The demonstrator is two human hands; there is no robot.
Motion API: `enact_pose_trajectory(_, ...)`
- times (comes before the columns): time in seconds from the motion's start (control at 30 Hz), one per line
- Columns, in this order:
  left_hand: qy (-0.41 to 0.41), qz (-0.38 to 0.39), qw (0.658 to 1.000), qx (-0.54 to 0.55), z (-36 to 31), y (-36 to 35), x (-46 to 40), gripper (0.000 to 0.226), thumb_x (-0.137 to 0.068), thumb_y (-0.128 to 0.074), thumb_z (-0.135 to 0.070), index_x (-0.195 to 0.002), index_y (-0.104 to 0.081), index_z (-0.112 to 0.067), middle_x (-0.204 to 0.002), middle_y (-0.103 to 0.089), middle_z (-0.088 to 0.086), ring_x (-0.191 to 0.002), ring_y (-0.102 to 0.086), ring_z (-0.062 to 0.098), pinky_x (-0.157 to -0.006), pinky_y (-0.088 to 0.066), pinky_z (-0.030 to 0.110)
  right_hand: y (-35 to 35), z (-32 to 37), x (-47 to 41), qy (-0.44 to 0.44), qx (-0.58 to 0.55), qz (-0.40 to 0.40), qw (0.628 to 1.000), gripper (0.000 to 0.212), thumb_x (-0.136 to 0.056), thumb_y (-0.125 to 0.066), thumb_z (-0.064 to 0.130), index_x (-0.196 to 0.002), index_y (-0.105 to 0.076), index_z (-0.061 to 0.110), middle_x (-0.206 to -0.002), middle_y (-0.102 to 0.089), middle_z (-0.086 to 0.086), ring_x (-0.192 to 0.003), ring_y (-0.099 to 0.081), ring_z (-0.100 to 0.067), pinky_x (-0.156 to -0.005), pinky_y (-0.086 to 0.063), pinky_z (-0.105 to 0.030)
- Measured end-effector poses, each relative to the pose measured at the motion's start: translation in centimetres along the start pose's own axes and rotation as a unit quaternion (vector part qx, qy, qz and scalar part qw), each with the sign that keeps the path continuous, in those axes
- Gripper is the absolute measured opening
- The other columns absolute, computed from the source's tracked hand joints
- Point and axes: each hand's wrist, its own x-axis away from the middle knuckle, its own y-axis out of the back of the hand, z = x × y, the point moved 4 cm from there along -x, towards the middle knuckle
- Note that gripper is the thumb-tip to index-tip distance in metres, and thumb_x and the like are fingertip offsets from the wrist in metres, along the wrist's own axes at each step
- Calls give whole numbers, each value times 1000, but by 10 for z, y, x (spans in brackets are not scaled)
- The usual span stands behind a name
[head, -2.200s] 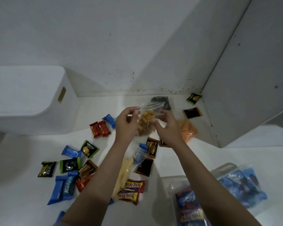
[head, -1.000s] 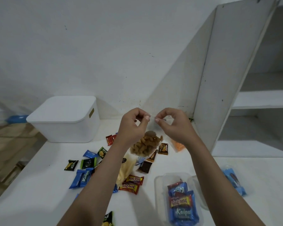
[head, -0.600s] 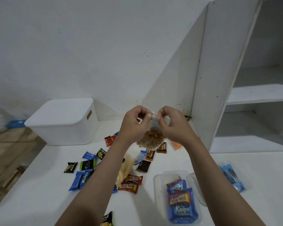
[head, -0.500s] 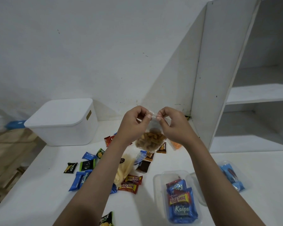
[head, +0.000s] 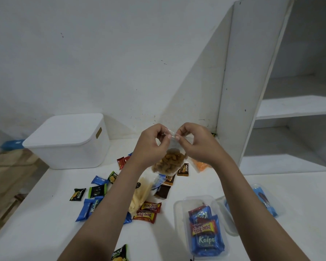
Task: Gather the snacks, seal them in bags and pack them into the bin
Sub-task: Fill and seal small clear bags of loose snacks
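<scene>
Now I'm sealing: my left hand (head: pixel 151 146) and right hand (head: pixel 198 144) pinch the snack bag (head: pixel 169 161) top; next, press the strip along.

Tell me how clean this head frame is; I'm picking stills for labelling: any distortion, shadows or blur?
Head view: wide-angle bending shows in the leaning shelf unit; soft shadows fall beside it and the lidded white bin; lighting is dim and even, without glare; the left hand and right hand pinching the clear snack bag look slightly soft, yet wrapper print stays readable.
</scene>
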Motion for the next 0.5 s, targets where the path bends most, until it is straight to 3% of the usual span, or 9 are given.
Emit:
enact_pose_trajectory(0.17, -8, 2, 1000, 9, -4, -4, -2, 8, -91, -56, -9, -84, -58, -13, -84, -63, 13, -71, -50, 1, -65, -39, 4, 2, 4, 1, 24, 50, -28, 998, 6, -88, -57, 20, -85, -61, 17, -79, -58, 9, -79, -56, -12, -77, -48, -32)
enact_pose_trajectory(0.37, -6, 12, 999, 30, -4, -9, -1, 14, -92, -55, -11, -80, -55, -19, -82, -60, 10, -69, -48, -1, -63, -41, 8, 3, 3, 3, 40, 57, -36, 997, 7, -87, -53, 22, -81, -54, 24, -73, -51, 19, -73, -53, -9, -78, -40, -33)
enact_pose_trajectory(0.5, 1, 9, 999, 31, 1, -5, -1, 15, -92, -55, -11, -80, -55, -21, -79, -58, 2, -70, -49, -4, -62, -41, 6, 0, 3, 2, 30, 40, -33, 998, 5, -88, -58, 24, -83, -57, 25, -77, -55, 20, -78, -55, -4, -82, -45, -33)
